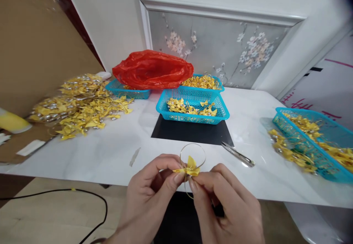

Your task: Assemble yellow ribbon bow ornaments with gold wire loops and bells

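Observation:
My left hand (146,200) and my right hand (228,207) meet at the near table edge, both pinching a small yellow ribbon bow (189,169). A thin wire loop (193,155) rises from the bow above my fingertips, and a wire end hangs down between my hands. Straight ahead stands a blue basket (193,117) holding several yellow bows. Small metal scissors (238,155) lie on the white table (110,152) just right of my hands.
A big heap of yellow bows with silver beads (79,106) lies at the left. A red plastic bag (153,69) covers a blue basket at the back; another bow-filled basket (204,82) sits beside it. A further blue basket (317,141) stands right. A black mat (190,133) lies mid-table.

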Demonstrator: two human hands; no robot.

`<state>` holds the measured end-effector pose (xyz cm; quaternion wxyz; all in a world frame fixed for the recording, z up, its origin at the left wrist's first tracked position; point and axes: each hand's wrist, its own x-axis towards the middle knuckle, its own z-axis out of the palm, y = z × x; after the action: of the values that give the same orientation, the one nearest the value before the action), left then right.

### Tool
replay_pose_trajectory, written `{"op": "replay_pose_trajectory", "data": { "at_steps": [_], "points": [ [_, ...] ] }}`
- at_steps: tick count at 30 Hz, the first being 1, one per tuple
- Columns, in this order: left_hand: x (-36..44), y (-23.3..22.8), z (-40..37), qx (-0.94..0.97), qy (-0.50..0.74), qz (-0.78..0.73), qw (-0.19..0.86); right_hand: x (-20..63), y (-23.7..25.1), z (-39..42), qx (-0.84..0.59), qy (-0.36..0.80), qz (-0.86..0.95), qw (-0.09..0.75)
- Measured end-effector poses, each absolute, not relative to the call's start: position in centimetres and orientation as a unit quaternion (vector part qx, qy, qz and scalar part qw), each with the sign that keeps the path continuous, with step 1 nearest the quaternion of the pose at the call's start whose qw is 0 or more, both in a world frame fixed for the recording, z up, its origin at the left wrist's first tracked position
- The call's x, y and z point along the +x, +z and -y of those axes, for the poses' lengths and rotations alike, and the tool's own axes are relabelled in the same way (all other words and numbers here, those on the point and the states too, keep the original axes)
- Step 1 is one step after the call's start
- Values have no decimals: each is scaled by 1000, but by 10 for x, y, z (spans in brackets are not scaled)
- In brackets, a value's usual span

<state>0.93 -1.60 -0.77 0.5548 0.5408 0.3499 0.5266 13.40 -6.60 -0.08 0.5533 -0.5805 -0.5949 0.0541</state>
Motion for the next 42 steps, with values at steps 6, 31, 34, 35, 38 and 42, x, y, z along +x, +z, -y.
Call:
{"op": "replay_pose_trajectory", "data": {
  "at_steps": [6, 31, 34, 35, 38, 42],
  "points": [
    [7, -6, 15, 578, 543, -340, 505, 131, -3, 65, -580, 43, 591, 558],
    [4, -2, 15, 531, 526, -360, 558, 143, -8, 62, -505, 186, 611, 581],
    [5, -2, 16, 521, 504, -365, 585, 150, -11, 57, -564, 214, 570, 558],
    [5, -1, 16, 505, 495, -370, 603, 154, -12, 55, -572, 253, 555, 548],
    [7, 3, 16, 434, 462, -374, 677, 169, -15, 46, -512, 424, 509, 547],
    [10, 8, 17, 355, 413, -368, 754, 181, -20, 29, -391, 601, 431, 548]
  ]
}}
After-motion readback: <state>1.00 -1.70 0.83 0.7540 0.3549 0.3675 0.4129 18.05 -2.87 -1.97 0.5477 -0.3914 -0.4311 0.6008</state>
